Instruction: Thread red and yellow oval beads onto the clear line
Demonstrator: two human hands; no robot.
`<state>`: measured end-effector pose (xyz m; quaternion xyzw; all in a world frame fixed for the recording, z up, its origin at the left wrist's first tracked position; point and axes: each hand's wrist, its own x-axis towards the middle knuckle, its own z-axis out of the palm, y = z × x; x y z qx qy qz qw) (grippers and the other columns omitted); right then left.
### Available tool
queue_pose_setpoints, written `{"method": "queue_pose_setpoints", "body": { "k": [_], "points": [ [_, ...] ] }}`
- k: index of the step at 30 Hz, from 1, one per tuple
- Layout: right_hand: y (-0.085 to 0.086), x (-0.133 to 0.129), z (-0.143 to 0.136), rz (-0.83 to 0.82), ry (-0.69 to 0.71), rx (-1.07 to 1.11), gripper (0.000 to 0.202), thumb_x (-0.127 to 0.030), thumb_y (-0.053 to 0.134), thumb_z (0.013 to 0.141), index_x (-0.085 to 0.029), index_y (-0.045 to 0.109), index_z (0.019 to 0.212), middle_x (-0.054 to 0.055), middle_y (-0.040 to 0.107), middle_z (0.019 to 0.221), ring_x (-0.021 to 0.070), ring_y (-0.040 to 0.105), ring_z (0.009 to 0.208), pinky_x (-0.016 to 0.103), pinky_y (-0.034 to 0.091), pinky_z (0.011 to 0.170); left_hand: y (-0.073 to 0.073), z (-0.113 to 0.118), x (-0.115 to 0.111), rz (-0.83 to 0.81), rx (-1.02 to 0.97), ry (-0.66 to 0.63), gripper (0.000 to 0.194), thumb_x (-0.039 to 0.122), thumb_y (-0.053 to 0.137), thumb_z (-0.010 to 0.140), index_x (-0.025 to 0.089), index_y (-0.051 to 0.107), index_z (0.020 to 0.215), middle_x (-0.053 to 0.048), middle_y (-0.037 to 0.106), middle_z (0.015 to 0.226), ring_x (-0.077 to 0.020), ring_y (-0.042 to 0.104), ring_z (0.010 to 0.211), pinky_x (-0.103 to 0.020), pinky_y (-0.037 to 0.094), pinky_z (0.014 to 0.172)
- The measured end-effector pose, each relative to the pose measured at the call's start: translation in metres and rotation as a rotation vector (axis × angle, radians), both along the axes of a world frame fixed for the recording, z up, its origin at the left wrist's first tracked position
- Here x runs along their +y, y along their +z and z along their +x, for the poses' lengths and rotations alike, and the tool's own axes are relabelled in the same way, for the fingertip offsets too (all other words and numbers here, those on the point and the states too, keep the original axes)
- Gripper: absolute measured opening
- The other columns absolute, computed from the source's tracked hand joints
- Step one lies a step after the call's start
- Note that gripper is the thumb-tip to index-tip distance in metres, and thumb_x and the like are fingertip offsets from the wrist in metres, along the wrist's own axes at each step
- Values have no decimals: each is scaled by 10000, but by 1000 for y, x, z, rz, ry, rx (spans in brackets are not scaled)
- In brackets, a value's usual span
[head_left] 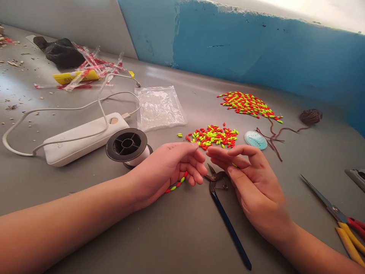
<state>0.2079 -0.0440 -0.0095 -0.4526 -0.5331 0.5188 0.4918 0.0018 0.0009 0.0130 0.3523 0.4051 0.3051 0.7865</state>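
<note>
My left hand (180, 164) is curled, thumb lying over bent fingers; anything between the fingertips is too small to see. Below it, a short string of red and yellow-green oval beads (178, 185) runs along the table and up behind the fingers. In my right hand (252, 186), a yellow-green bead (234, 164) shows between thumb and fingers. The fingertips of both hands nearly meet. Just beyond them lies a loose heap of red and yellow-green beads (212, 136). Pliers (228, 220) with a dark blue handle lie between my hands, jaws partly covered by the right one.
A black-flanged spool (127, 146) stands beside my left wrist, near a white power strip (85, 139) and a clear plastic bag (159, 106). Strung beads (248, 103), a round turquoise-labelled case (256, 140) and brown yarn (310, 116) lie behind. Scissors (336, 211) lie right.
</note>
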Motion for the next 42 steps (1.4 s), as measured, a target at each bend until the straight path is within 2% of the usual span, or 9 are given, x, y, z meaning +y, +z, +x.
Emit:
{"method": "queue_pose_setpoints", "body": {
  "k": [4, 11, 16, 18, 20, 25, 30, 34, 42],
  "points": [
    [0, 1, -1, 42, -9, -27, 156, -195, 527, 1080, -304, 579, 1180, 8, 706, 1342, 159, 590, 1419, 426, 437, 1285, -1, -1, 0, -2, -7, -23, 410, 520, 586, 987, 139, 635, 843, -58, 721, 783, -112, 676, 653, -209, 533, 652],
    [0, 3, -6, -28, -43, 90, 48, -292, 545, 1090, -284, 553, 1137, 13, 700, 1371, 153, 686, 1298, 368, 558, 1176, 1, -2, 0, 60, 47, -148, 352, 433, 663, 951, 129, 626, 777, -47, 701, 740, -83, 631, 588, -185, 498, 607],
    [3, 2, -4, -21, -176, -32, 154, -397, 494, 1099, -271, 503, 1187, 20, 756, 878, 143, 724, 789, 278, 619, 743, 2, -5, 0, 104, 86, -205, 370, 413, 683, 942, 141, 562, 723, -16, 660, 729, -57, 580, 585, -166, 458, 594],
    [3, 1, -1, -17, -198, -81, 127, -368, 458, 1103, -266, 505, 1163, -30, 598, 651, 117, 557, 591, 231, 484, 577, 3, -5, 0, 123, 93, -222, 364, 403, 676, 949, 146, 536, 732, 3, 623, 716, -47, 545, 593, -155, 442, 596],
    [2, 1, 2, -8, -201, -106, 78, -311, 455, 1090, -261, 507, 1121, -52, 431, 595, 109, 409, 547, 232, 368, 523, 3, -5, -1, 147, 92, -246, 332, 379, 673, 956, 149, 531, 765, 15, 601, 725, -40, 530, 610, -143, 432, 609],
    [-1, 3, 7, 30, -132, -156, 43, -225, 513, 1036, -249, 478, 1040, -36, 446, 694, 100, 386, 583, 233, 364, 533, 5, -4, -1, 179, 90, -305, 252, 362, 659, 986, 158, 546, 890, 30, 604, 786, -24, 536, 623, -123, 387, 582],
    [0, 3, 4, 66, -73, -256, 95, -241, 638, 1004, -224, 559, 955, -25, 580, 823, 58, 533, 669, 155, 460, 597, 5, -5, -1, 169, 77, -347, 167, 316, 606, 1017, 159, 555, 987, 26, 603, 801, -30, 559, 655, -131, 425, 632],
    [-1, 3, 2, 58, -65, -247, 164, -324, 692, 1000, -259, 601, 1120, -7, 723, 977, 80, 706, 807, 158, 580, 710, 4, -4, -2, 174, 73, -321, 138, 276, 605, 1009, 185, 527, 1077, 46, 594, 771, -34, 549, 633, -142, 427, 624],
    [-1, 3, 1, 9, -34, -212, 159, -354, 746, 968, -231, 675, 1041, 5, 798, 900, 91, 782, 810, 115, 623, 739, 4, -3, 0, 190, 153, -302, 201, 315, 659, 980, 179, 607, 1118, 1, 732, 850, -46, 608, 629, -162, 482, 630]
  ]
}}
